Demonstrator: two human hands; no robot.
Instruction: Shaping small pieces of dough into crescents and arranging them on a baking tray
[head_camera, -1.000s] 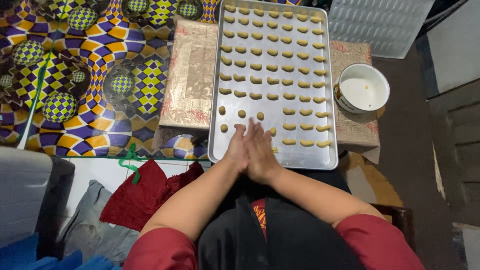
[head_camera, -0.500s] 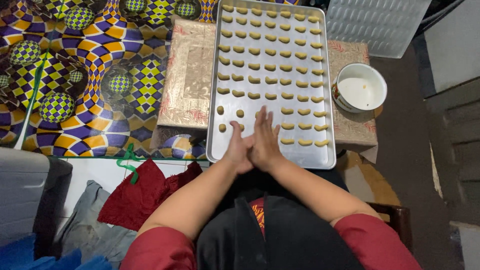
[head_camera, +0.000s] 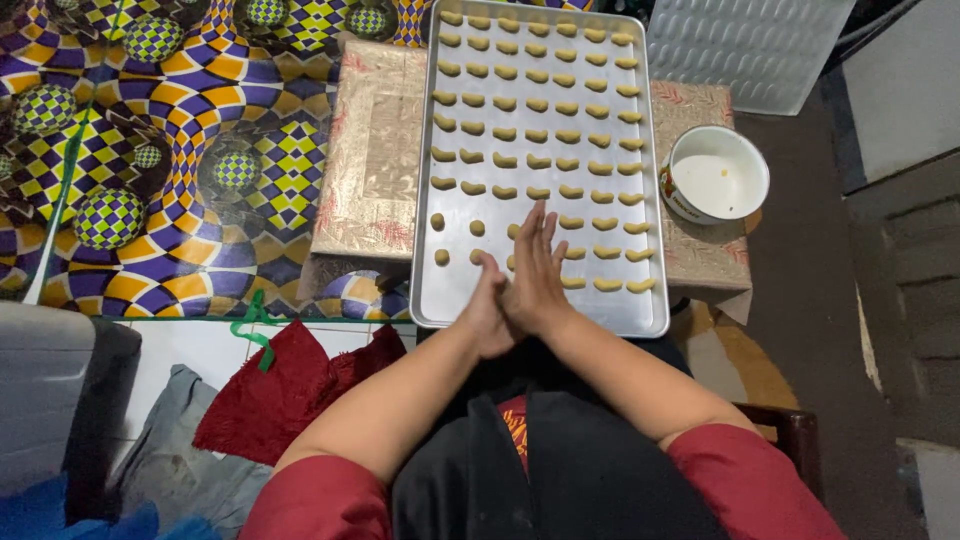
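Left hand (head_camera: 488, 312) and right hand (head_camera: 535, 272): flat, palms pressed together, right fingers reaching further forward than the left; whether a piece of dough lies between the palms cannot be seen. Directly beneath and beyond the hands: rectangular silver metal baking tray (head_camera: 454, 300), lying on a low tabletop covered with a gold-patterned cloth (head_camera: 372, 160). On the tray, past the fingertips: rows of small pale yellow crescent-shaped dough pieces (head_camera: 540, 105); just left of the fingers, a few small round dough balls (head_camera: 437, 221) not yet curved. Handling judgement: pieces look soft, light, easily dented; best lifted by a gentle pinch at mid-body, without squeezing the tips. To the right of the hands: white enamel bowl (head_camera: 715, 175), its contents unclear. To the left, lower: crumpled dark red cloth (head_camera: 270, 400) on the floor.
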